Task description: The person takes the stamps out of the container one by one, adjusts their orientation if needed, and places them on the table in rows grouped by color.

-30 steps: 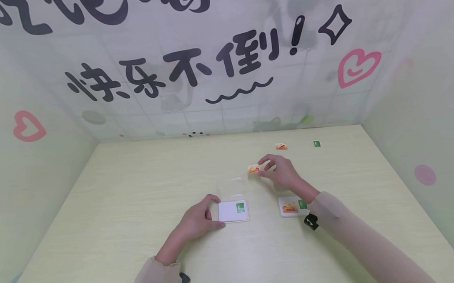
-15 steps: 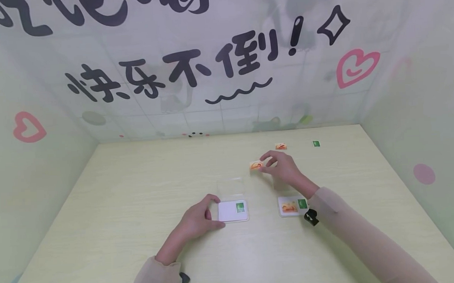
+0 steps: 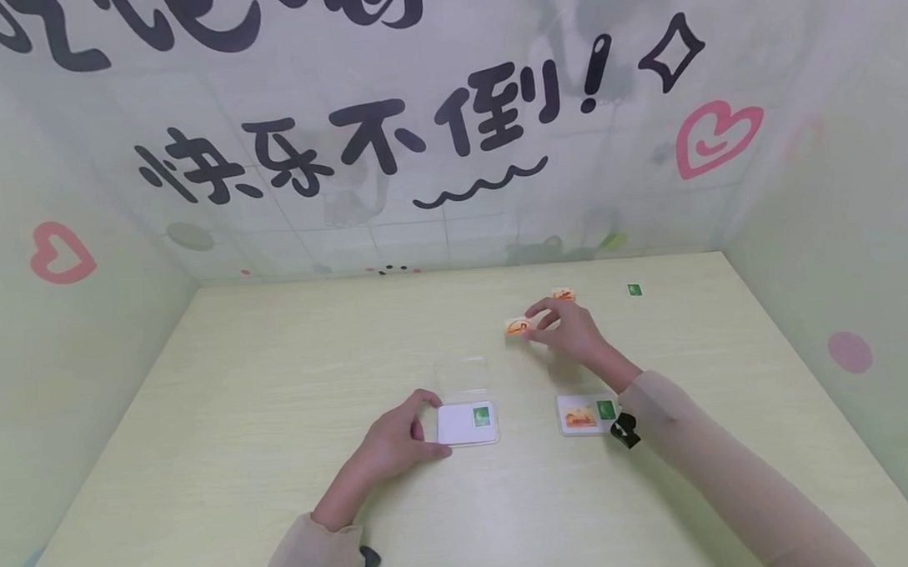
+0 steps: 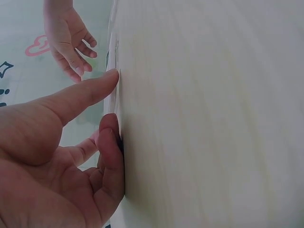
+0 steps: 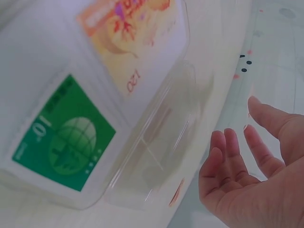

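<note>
Leftmost, the pale left wall (image 3: pixel 58 347) borders a light wood-look table (image 3: pixel 241 408). A beige left sleeve (image 3: pixel 316 551) reaches in from the near edge, with a black wrist device (image 3: pixel 368 563) beside it. The left hand (image 3: pixel 390 437) grips the left side of a white case (image 3: pixel 453 424), its forefinger at the far corner and its thumb at the near corner. That case lies flat and bears 1 small green stamp (image 3: pixel 481 416) at its right end. A clear cover (image 3: pixel 461 377) lies just behind it on the table.

Farther right, the right hand (image 3: pixel 572 334) pinches a loose orange stamp (image 3: pixel 517 325) at its right edge between thumb and fingers, the gap narrow. A 2nd loose stamp (image 3: pixel 563 292), also orange, lies just beyond that hand, partly hidden by it. Nearer the person, a second white case (image 3: pixel 561 401) holds 2 more, an orange print (image 3: pixel 580 417) and a green print (image 3: pixel 605 409), side by side; the right wrist view shows 120 and 10 on them. Rightmost on the table, near its far edge, lies a loose green stamp (image 3: pixel 634 290).
</note>
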Tool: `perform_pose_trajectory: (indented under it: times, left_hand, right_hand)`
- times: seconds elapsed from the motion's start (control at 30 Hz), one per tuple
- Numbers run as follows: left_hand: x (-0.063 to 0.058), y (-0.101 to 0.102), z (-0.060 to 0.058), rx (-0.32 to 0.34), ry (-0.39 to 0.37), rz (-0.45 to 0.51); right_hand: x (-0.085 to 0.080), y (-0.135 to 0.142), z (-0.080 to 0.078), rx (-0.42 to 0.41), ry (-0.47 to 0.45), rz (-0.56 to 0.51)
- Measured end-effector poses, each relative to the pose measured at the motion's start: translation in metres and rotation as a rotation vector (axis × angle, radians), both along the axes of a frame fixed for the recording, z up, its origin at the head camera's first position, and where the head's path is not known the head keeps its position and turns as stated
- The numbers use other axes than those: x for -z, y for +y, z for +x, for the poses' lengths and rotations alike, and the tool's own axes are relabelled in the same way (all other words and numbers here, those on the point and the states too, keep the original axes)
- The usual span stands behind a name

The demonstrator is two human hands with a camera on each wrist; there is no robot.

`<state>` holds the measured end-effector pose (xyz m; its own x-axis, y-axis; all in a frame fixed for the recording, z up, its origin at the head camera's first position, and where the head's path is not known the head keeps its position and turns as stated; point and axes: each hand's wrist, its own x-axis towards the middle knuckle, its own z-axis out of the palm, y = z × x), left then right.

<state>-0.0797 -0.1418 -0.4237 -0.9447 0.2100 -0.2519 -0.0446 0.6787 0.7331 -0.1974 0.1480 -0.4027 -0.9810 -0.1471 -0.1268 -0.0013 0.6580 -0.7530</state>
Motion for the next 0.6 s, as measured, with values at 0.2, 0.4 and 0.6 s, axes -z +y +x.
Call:
perform_pose_trajectory:
  times: [0.2, 0.4, 0.6]
  left_hand:
    - [-0.001, 0.000, 0.000, 0.004, -0.004, -0.001]
    - [-0.001, 0.001, 0.000, 0.003, -0.010, 0.002]
    - [-0.001, 0.000, 0.000, 0.005, -0.007, 0.001]
  right_hand:
    - [0.003, 0.002, -0.004, 0.006, -0.002, -0.007]
    - [0.003, 0.005, -0.008, 0.014, -0.005, 0.004]
    - [0.004, 0.007, -0.013, 0.016, 0.005, 0.009]
